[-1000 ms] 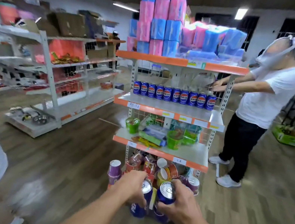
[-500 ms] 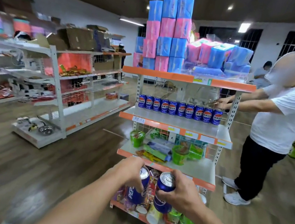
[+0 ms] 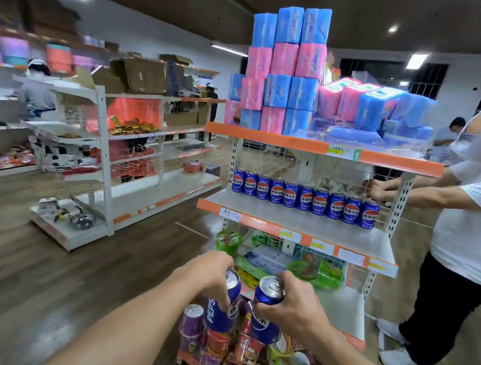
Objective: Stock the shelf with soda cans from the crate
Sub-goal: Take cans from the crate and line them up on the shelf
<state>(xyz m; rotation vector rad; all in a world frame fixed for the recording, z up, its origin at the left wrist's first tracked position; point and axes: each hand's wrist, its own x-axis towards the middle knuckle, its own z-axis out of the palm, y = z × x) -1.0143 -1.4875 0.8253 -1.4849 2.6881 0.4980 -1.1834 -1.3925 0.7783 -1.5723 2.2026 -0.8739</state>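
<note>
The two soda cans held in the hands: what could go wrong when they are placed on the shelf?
1. The row of cans fills the back edge of the shelf; a careless push may topple it.
2. Each hand, left hand and right hand, holds a can, so neither can steady anything.

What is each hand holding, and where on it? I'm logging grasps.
Left hand grips a blue soda can around its upper body; right hand grips another can likewise.

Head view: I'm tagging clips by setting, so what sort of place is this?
Most likely a small shop or a mock-up of one: metal shelf units with price labels, a row of soda cans, and stacked tissue packs on top.
</note>
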